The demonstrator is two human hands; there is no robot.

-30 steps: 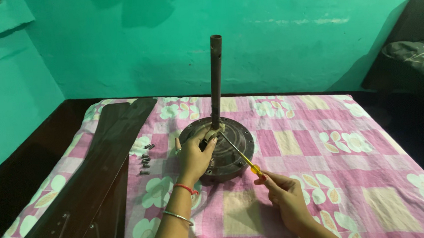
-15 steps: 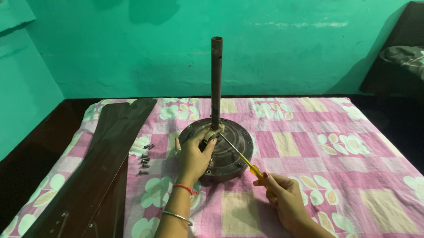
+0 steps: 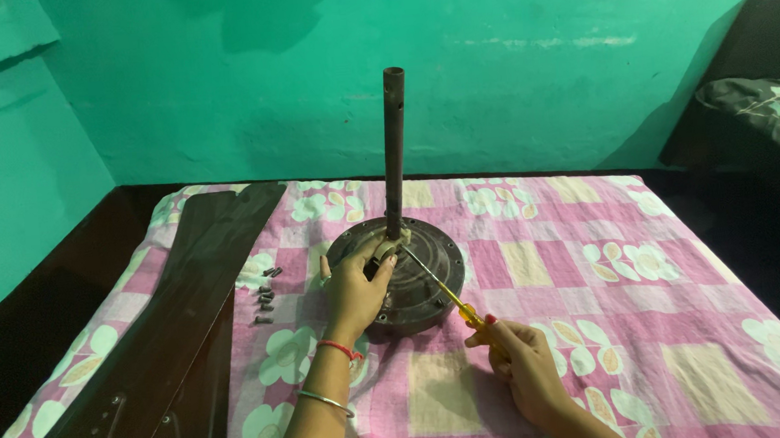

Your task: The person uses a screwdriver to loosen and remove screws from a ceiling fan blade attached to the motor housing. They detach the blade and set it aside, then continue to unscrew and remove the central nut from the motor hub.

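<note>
A dark round fan motor [image 3: 422, 285] with an upright brown rod [image 3: 394, 145] sits on a pink checked cloth [image 3: 597, 305]. My left hand [image 3: 357, 290] rests on the motor's top and pinches a small pale part [image 3: 385, 249] at the rod's base. My right hand [image 3: 519, 365] grips the yellow handle of a screwdriver [image 3: 445, 293]. Its thin shaft slants up to the left, and the tip meets the motor next to my left fingers.
Dark brown fan blades [image 3: 178, 334] lie stacked along the cloth's left side. Several small dark screws [image 3: 264, 294] lie between the blades and the motor. A green wall stands behind. A dark patterned cushion [image 3: 767, 115] sits at the far right.
</note>
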